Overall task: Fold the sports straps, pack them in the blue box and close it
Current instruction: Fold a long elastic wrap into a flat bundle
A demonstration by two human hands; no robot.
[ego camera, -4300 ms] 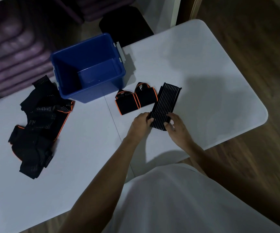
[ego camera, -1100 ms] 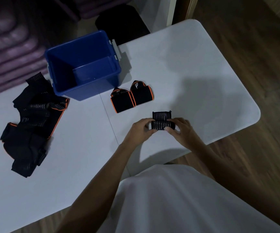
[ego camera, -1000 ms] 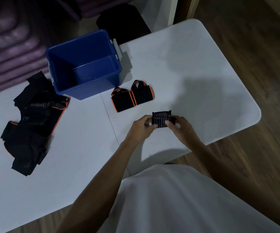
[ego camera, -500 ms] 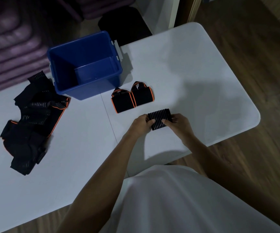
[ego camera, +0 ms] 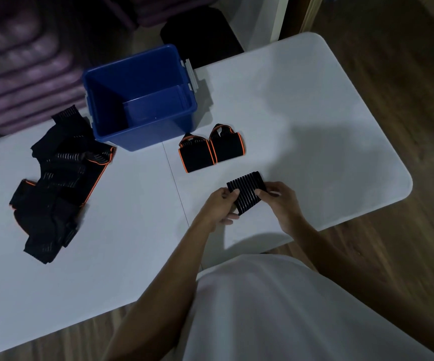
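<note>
While a loose heap of black orange-edged straps (ego camera: pixel 57 178) lay far left on the white surface (ego camera: pixel 314 121), the rectangular blue box (ego camera: pixel 137 100) stood open, empty; two folded straps (ego camera: pixel 210 149) sat beside it. Left hand (ego camera: pixel 218 207) and right hand (ego camera: pixel 281 201) pinched a ribbed folded strap (ego camera: pixel 247 191).

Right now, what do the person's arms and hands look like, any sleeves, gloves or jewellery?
Both forearms are bare to the frame edge: no sleeves show. The left hand and right hand wear no gloves; no rings or watch are visible in the dim light. A white garment covers the torso below.
</note>
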